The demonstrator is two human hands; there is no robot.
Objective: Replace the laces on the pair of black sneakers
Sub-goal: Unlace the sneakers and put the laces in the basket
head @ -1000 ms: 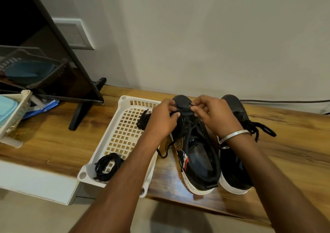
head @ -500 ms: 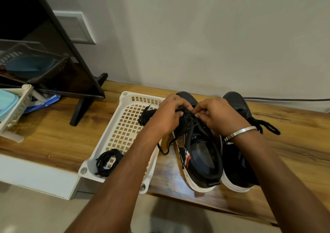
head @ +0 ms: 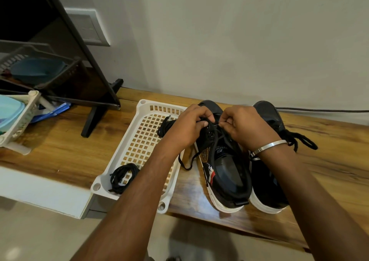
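A white plastic basket with square holes [head: 139, 140] is sitting near the front edge of the brown wooden table [head: 60, 150]. Two bundles of black laces are lying in it, one [head: 122, 176] at its near end and one [head: 165, 127] at its far end. Just right of the basket, the left hand [head: 187, 128] is curling round the front of a black sneaker with a white sole [head: 223, 170] and its lace. A white "S" is showing on the tongue; the word above it is too blurry to read. The right hand [head: 245, 126] is pinching the thin black lace [head: 216, 132]. The second black sneaker [head: 267, 180] is standing touching the first, near the table's right end.
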